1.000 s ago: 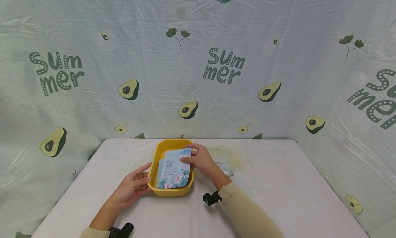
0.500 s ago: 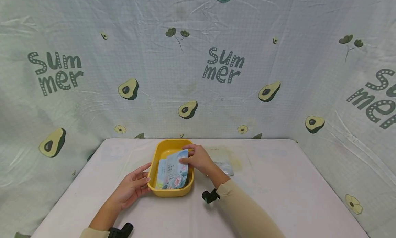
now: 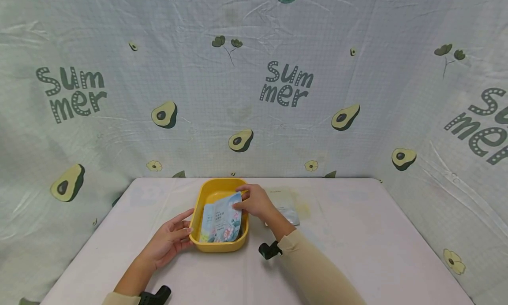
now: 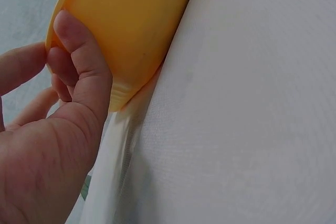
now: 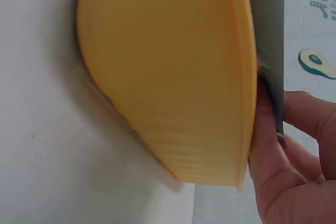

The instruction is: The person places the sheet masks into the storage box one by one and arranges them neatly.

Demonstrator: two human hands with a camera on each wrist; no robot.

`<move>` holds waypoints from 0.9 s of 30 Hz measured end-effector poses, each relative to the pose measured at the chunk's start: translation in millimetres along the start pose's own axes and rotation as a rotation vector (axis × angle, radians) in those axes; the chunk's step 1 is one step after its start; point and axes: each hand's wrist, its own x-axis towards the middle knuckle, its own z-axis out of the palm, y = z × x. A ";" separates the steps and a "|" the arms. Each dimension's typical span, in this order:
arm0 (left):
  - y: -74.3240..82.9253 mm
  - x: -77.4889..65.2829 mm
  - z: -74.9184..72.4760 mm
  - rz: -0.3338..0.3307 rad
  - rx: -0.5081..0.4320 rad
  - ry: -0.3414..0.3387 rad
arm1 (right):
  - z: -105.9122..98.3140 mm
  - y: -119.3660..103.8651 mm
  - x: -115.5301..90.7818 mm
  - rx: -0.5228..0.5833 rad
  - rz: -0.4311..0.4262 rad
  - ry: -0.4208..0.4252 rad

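My right hand [image 3: 254,201] pinches a light-blue sheet mask packet [image 3: 227,221], printed with pink flowers, by its upper right edge. Thumb and fingers lie on opposite faces of this packet [image 5: 268,19] in the right wrist view. It leans inside a yellow plastic basin [image 3: 219,247], partly over another blue packet [image 3: 206,223] on the left. My left hand [image 3: 172,241] touches the basin's left side from outside with relaxed fingers. In the left wrist view, the thumb of this hand [image 4: 63,135] lies against the basin's outer wall [image 4: 131,14].
Behind my right forearm, a shiny silvery packet [image 3: 290,215] and a pale flat sheet [image 3: 278,194] lie on the white-covered table [image 3: 337,252]. A curtain [image 3: 190,76] printed with avocados rises behind the table. Both wrists carry black cameras.
The right hand has shifted the packet slightly left and tilted it, uncovering more of the packet behind. Over the last half second it barely moved. The left hand and basin stayed in place.
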 end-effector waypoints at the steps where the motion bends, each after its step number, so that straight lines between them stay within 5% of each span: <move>1: 0.1 -0.2 -0.1 0.000 -0.001 0.000 | 0.1 -0.5 -0.3 -0.001 0.003 0.006; 27: 1.2 0.1 0.0 -0.012 0.004 0.008 | -1.6 -0.7 1.3 -0.100 -0.020 0.017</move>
